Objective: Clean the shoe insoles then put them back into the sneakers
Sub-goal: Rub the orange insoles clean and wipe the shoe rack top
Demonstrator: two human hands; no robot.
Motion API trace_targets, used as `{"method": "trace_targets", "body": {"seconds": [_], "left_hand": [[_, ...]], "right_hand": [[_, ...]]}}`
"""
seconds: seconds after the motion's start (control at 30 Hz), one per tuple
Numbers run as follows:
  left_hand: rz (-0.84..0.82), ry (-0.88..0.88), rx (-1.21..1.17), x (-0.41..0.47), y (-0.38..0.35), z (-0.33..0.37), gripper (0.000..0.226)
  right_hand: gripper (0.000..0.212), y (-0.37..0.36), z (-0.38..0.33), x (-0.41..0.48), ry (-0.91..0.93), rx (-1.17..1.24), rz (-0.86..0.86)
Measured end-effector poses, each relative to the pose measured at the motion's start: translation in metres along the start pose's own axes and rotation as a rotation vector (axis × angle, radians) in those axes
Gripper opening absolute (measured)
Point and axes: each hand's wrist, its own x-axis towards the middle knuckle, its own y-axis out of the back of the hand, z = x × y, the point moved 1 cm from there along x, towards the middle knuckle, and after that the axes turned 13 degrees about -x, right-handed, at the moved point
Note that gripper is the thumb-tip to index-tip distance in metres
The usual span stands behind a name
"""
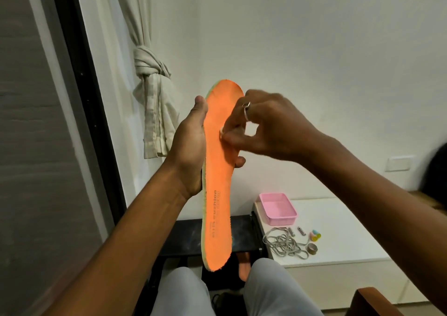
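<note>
An orange insole (217, 194) with a pale green edge stands upright in front of me, toe end up, printed text near its heel. My left hand (191, 144) grips it from behind at mid-length, thumb along the left edge and fingertips showing at the right edge. My right hand (261, 127), with a ring on one finger, pinches a small pale thing against the orange face; what it is I cannot tell. A second orange insole (243, 266) lies low between my knees. A dark shoe (225, 301) shows partly at the bottom.
A white cabinet (338, 231) at the right carries a pink tray (278, 209), a heap of grey laces (284, 243), a roll of tape (312, 248) and small items. A dark bench (186, 240) stands ahead. A knotted curtain (152, 93) hangs at the left.
</note>
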Motion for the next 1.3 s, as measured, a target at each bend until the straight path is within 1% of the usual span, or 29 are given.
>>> {"method": "trace_targets", "body": {"seconds": [0.03, 0.07, 0.1, 0.17, 0.23, 0.27, 0.33, 0.4, 0.43, 0.53, 0.57, 0.6, 0.7, 0.73, 0.77, 0.83, 0.9, 0.97, 1.03, 1.1, 1.2, 1.23, 1.3], "left_hand": [[0.002, -0.001, -0.014, 0.000, 0.000, 0.000, 0.074], [0.005, -0.003, -0.019, 0.000, 0.000, 0.000, 0.074], [0.008, -0.007, -0.010, 0.000, 0.000, 0.000, 0.073], [0.022, -0.006, 0.038, 0.001, 0.001, 0.000, 0.071], [0.027, 0.003, 0.054, 0.000, 0.000, 0.000, 0.071], [0.019, 0.003, 0.049, -0.001, -0.001, 0.001, 0.072], [0.026, -0.010, 0.034, -0.002, -0.002, 0.003, 0.072], [0.039, -0.028, 0.034, -0.002, -0.001, 0.003, 0.071], [0.036, -0.028, 0.029, -0.001, -0.001, 0.002, 0.071], [0.041, -0.022, 0.062, 0.000, 0.000, 0.002, 0.070], [0.043, -0.019, 0.077, -0.001, 0.000, 0.002, 0.070], [0.043, -0.016, 0.081, -0.001, 0.001, 0.003, 0.070], [0.054, -0.010, 0.064, -0.003, -0.002, 0.003, 0.072], [0.054, -0.011, 0.059, -0.003, -0.003, 0.003, 0.072], [0.048, -0.009, 0.052, -0.002, -0.002, 0.002, 0.072], [0.042, -0.003, 0.058, 0.000, 0.000, 0.000, 0.070], [0.040, 0.002, 0.070, 0.001, 0.002, -0.001, 0.067], [0.034, 0.007, 0.065, 0.000, 0.002, 0.000, 0.065], [0.018, 0.009, 0.065, -0.001, 0.001, 0.001, 0.064], [0.005, 0.015, 0.063, -0.002, -0.001, 0.001, 0.063], [-0.005, 0.011, 0.028, -0.001, -0.002, 0.001, 0.063], [-0.006, 0.009, 0.025, 0.000, -0.002, 0.001, 0.063], [-0.002, 0.015, 0.052, 0.000, -0.003, 0.001, 0.065]], "right_hand": [[0.006, -0.001, -0.005, -0.002, 0.045, 0.032, -0.054], [0.006, -0.001, -0.006, -0.003, 0.061, 0.023, -0.068], [0.007, 0.000, -0.002, -0.002, 0.044, -0.016, -0.038], [0.010, 0.002, 0.011, 0.005, -0.054, -0.125, 0.084], [0.009, 0.003, 0.017, 0.008, -0.114, -0.132, 0.124], [0.008, 0.002, 0.013, 0.007, -0.089, -0.068, 0.090], [0.005, 0.000, -0.003, 0.000, 0.043, 0.086, -0.052], [0.004, -0.001, -0.014, -0.005, 0.150, 0.117, -0.155], [0.004, 0.000, -0.011, -0.004, 0.150, 0.095, -0.150], [0.008, 0.001, 0.011, 0.005, -0.002, -0.071, 0.016], [0.009, 0.002, 0.014, 0.006, -0.039, -0.095, 0.046], [0.008, 0.001, 0.013, 0.005, -0.039, -0.072, 0.041], [0.002, 0.002, -0.004, -0.004, 0.078, 0.131, -0.160], [0.002, 0.002, -0.005, -0.006, 0.096, 0.147, -0.190], [0.002, 0.002, -0.003, -0.006, 0.086, 0.112, -0.163], [0.008, -0.001, 0.009, -0.001, -0.005, -0.015, 0.018], [0.013, -0.006, 0.019, 0.004, -0.139, -0.118, 0.174], [0.013, -0.012, 0.020, 0.007, -0.250, -0.124, 0.284], [0.013, -0.018, 0.016, 0.009, -0.334, -0.073, 0.366], [0.013, -0.021, 0.007, 0.011, -0.345, 0.019, 0.409], [0.009, -0.026, -0.010, 0.009, -0.239, 0.113, 0.394], [0.009, -0.027, -0.012, 0.009, -0.231, 0.107, 0.387], [0.012, -0.026, -0.002, 0.014, -0.279, 0.038, 0.415]]}}
